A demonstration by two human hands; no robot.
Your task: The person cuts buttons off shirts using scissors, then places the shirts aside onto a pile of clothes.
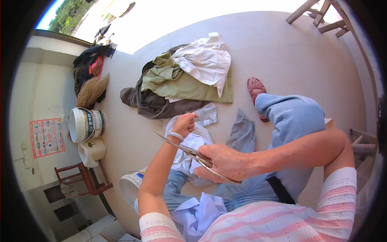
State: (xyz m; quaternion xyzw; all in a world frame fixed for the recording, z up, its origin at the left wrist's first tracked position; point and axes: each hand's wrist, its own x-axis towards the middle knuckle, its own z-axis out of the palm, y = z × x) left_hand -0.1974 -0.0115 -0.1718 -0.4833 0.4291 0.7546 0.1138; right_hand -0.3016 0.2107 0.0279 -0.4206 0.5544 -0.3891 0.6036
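My right hand (225, 162) is wrapped round the handles of metal scissors (186, 149), whose slightly parted blades point to the upper left, over my left forearm. My left hand (184, 124), with a pale bangle (176, 136) at the wrist, is closed in a pinch. What its fingertips hold is too small to make out. Below and around that hand lies a white garment (193, 143), partly hidden by my hands. A light purple cloth (199, 211) rests on my lap. Beyond my left hand, a heap holds an olive-green cloth (193, 84), a dark brown garment (157, 105) and a white cloth (205, 58).
A grey cloth (242, 131) lies on the floor near my sandalled foot (256, 88). At left stand a white bucket (86, 125), a straw broom (92, 90) and a small reddish-brown chair (86, 179). Another bucket (130, 187) is beside my leg. Wooden legs (318, 16) show at upper right.
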